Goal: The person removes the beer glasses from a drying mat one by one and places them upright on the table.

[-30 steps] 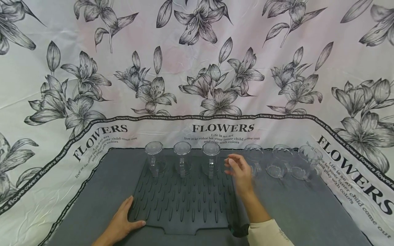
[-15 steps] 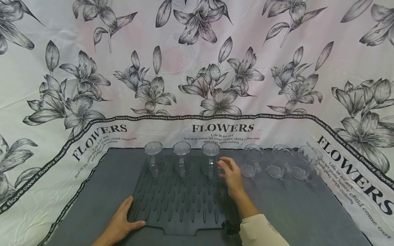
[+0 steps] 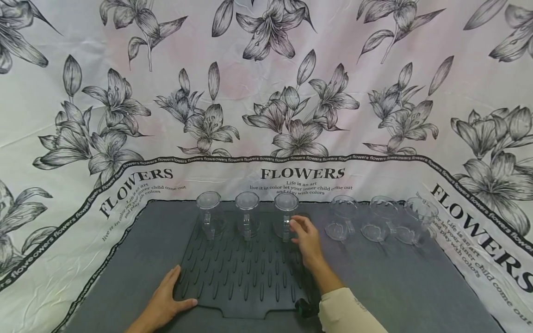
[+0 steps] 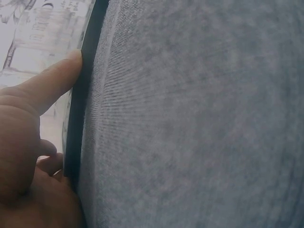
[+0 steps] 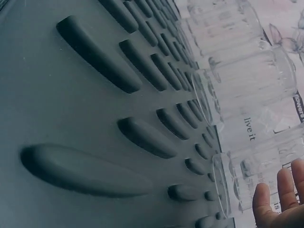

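Three clear mugs stand upside down in a row along the far part of a dark ribbed drying mat [image 3: 250,291]: the left mug [image 3: 208,215], the middle mug [image 3: 247,215] and the right mug [image 3: 281,212]. My right hand [image 3: 309,243] is at the right mug's handle [image 3: 286,226], its fingertips overlapping it in the head view. The right wrist view has those fingers [image 5: 261,204] spread beside the clear mug wall. My left hand [image 3: 162,300] rests at the mat's near left corner, thumb at the front edge, fingers along the left side.
Three more clear mugs stand upright on the grey tabletop [image 3: 399,286] to the right: a near one [image 3: 342,217], a middle one [image 3: 378,219] and a far-right one [image 3: 414,222]. A flower-printed cloth [image 3: 291,92] hangs behind and wraps round the sides.
My right hand has moved left, from between the two groups of mugs to the right mug's handle on the mat. The left hand and the mugs have stayed in place.
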Demonstrator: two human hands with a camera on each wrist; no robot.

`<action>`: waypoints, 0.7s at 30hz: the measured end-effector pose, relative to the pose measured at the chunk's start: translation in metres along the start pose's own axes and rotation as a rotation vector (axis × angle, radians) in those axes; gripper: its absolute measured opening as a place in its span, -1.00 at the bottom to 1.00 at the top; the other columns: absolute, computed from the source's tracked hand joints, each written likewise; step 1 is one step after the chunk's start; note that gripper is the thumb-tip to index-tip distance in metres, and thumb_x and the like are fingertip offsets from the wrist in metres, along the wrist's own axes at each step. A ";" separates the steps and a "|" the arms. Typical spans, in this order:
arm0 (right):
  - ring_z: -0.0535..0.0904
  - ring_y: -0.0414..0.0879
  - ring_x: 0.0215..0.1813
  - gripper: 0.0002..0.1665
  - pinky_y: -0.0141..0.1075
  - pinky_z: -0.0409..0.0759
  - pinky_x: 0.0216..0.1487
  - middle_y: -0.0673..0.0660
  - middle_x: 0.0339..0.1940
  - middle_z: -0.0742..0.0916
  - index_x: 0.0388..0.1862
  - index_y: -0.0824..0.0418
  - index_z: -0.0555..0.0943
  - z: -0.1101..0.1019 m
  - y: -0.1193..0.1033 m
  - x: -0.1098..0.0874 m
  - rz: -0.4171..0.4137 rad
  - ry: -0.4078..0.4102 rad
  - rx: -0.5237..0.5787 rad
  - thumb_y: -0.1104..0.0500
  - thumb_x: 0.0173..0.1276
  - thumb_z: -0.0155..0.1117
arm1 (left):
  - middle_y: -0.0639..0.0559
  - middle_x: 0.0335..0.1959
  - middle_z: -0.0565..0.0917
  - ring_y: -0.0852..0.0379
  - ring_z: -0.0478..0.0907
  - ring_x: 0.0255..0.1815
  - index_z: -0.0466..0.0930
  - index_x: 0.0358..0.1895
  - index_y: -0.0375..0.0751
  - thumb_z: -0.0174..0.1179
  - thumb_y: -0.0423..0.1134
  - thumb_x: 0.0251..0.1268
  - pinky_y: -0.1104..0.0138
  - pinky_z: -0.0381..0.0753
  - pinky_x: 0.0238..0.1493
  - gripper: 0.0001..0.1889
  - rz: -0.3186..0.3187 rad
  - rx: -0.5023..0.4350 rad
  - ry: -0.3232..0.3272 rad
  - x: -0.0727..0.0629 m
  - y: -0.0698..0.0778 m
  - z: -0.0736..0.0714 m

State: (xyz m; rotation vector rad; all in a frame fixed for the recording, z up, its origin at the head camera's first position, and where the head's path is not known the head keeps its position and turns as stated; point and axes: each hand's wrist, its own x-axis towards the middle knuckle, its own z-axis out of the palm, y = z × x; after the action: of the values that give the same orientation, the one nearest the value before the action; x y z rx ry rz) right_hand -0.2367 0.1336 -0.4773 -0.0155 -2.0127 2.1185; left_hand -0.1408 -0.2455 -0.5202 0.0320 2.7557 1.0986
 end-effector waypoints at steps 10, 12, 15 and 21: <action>0.55 0.00 -0.07 -0.60 0.08 0.53 -0.04 0.21 -0.12 0.69 0.05 0.31 0.58 0.006 0.003 0.001 0.037 -0.025 -0.024 0.02 0.45 0.18 | -0.56 0.42 -0.04 -0.49 -0.08 0.40 -0.10 0.45 -0.58 0.51 0.12 -0.12 -0.29 0.11 0.24 0.26 0.005 -0.003 0.006 -0.001 0.000 0.000; 0.54 0.01 -0.06 -0.59 0.09 0.53 -0.03 0.25 -0.09 0.69 0.05 0.31 0.58 0.007 0.004 0.001 0.053 -0.033 -0.018 0.01 0.44 0.18 | -0.55 0.42 -0.04 -0.49 -0.08 0.40 -0.10 0.45 -0.57 0.51 0.12 -0.12 -0.29 0.11 0.24 0.26 0.005 -0.006 0.006 0.000 0.000 0.000; 0.53 0.06 -0.03 -0.54 0.10 0.54 -0.04 0.26 -0.06 0.68 0.06 0.35 0.56 0.008 0.008 0.002 0.072 -0.058 -0.007 -0.02 0.45 0.17 | -0.55 0.43 -0.04 -0.49 -0.08 0.41 -0.11 0.45 -0.57 0.52 0.11 -0.12 -0.29 0.11 0.25 0.26 0.003 -0.008 0.005 0.000 -0.001 0.000; 0.51 0.29 0.06 -0.51 0.17 0.54 -0.05 0.24 -0.12 0.69 0.06 0.43 0.53 0.013 0.011 0.005 0.093 -0.101 0.049 0.00 0.46 0.15 | -0.55 0.43 -0.03 -0.49 -0.07 0.40 -0.10 0.46 -0.56 0.51 0.12 -0.13 -0.29 0.12 0.23 0.26 0.003 -0.010 0.008 0.000 -0.001 0.000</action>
State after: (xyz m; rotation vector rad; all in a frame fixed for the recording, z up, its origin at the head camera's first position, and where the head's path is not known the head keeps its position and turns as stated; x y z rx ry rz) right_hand -0.2450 0.1209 -0.4869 0.0060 -2.0524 2.2675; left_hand -0.1405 -0.2460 -0.5210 0.0309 2.7577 1.1156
